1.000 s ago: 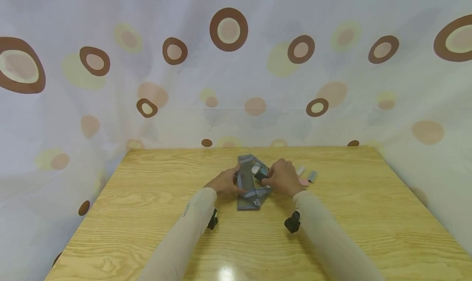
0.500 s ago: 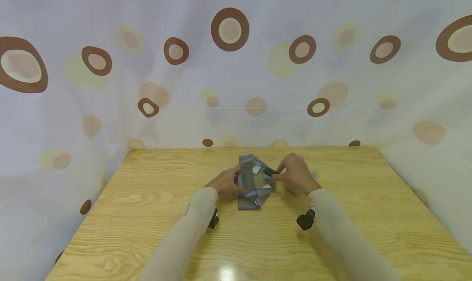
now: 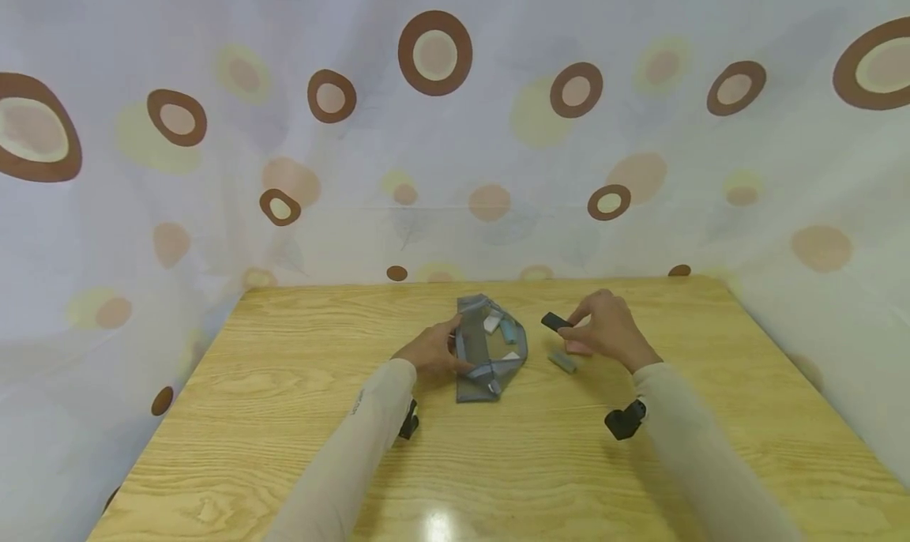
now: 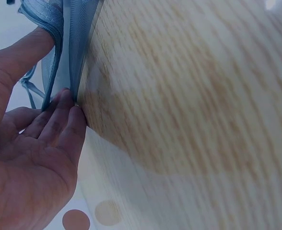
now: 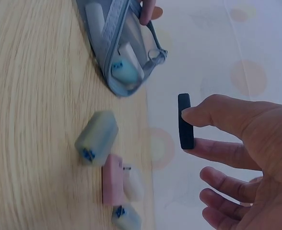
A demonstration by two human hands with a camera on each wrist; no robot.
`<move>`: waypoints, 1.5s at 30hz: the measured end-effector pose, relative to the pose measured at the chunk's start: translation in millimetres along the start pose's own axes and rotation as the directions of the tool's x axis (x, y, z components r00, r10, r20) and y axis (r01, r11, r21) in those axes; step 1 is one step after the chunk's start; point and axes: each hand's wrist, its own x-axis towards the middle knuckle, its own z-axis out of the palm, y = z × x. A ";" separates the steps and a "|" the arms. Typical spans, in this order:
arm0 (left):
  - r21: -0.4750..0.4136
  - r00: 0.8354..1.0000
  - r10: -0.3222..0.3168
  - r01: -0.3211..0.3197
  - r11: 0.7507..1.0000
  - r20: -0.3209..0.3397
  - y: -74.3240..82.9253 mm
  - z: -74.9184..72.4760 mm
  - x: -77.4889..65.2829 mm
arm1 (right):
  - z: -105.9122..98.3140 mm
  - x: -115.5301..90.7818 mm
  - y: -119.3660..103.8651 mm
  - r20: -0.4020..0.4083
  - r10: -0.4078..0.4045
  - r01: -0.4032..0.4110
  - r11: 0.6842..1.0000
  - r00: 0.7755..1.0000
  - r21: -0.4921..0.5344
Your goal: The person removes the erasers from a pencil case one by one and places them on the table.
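A grey-blue mesh zip pouch [image 3: 475,340] lies on the table with its mouth spread wide. My left hand [image 3: 431,351] grips its left edge, thumb over the opening and fingers at the outer side, as the left wrist view shows. Inside are a white block [image 3: 492,322] and a bluish block [image 5: 125,72]. My right hand [image 3: 607,333] pinches a small black eraser [image 5: 185,132] between thumb and forefinger, raised above the table to the right of the pouch. The other right fingers are loosely bent and touch nothing.
Under the right hand lie a grey-green block [image 5: 97,136] with blue print, a pink block [image 5: 113,179], a white piece [image 5: 133,184] and a pale block [image 5: 126,219]. The wooden table [image 3: 320,447] ends at a dotted curtain [image 3: 490,131] behind and at both sides.
The right hand has drawn the black eraser out of the pouch and carried it rightward, past the loose blocks. The left hand stays at the pouch's edge.
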 end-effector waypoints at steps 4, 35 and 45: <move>-0.019 1.000 0.001 -0.001 1.000 -0.007 -2.0 -0.3 -0.3 | -4.0 -4.0 10.5 0.015 0.020 -0.020 1.000 1.000 0.002; -0.004 1.000 0.010 -0.010 1.000 -0.003 -3.2 0.2 3.2 | -9.5 -38.6 48.2 0.224 0.114 -0.120 0.993 0.968 0.012; -0.004 1.000 0.023 -0.023 1.000 -0.002 -3.1 -0.8 2.8 | -8.7 -42.3 51.2 0.234 0.125 -0.130 0.992 0.964 0.006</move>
